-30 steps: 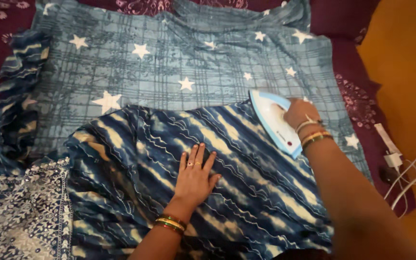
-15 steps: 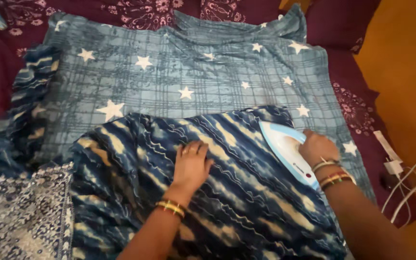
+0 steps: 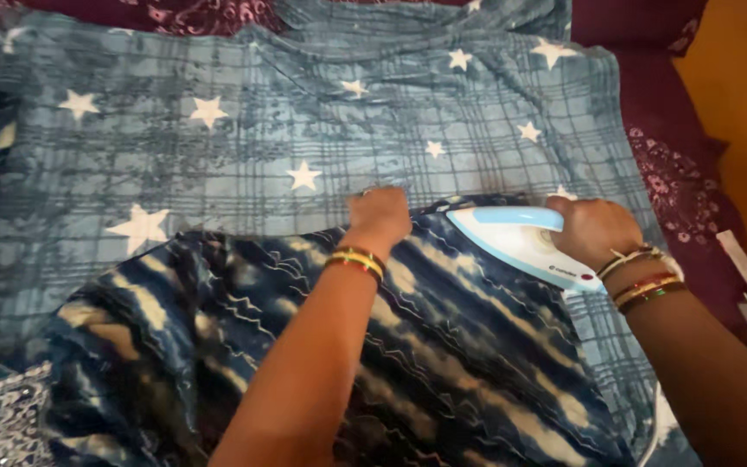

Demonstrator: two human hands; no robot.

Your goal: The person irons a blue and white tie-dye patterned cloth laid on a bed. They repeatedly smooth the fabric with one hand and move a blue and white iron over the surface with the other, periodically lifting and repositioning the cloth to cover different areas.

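Gripping the handle of a white and light-blue electric iron (image 3: pixel 520 238), the right hand (image 3: pixel 594 229) has its fingers wrapped shut around it at three o'clock. At its nine o'clock, the left hand (image 3: pixel 380 216) curls its fingers together on the top edge of a dark blue tie-dye striped garment (image 3: pixel 443 355). Both lie on a pale blue checked cloth with white stars (image 3: pixel 218 156).
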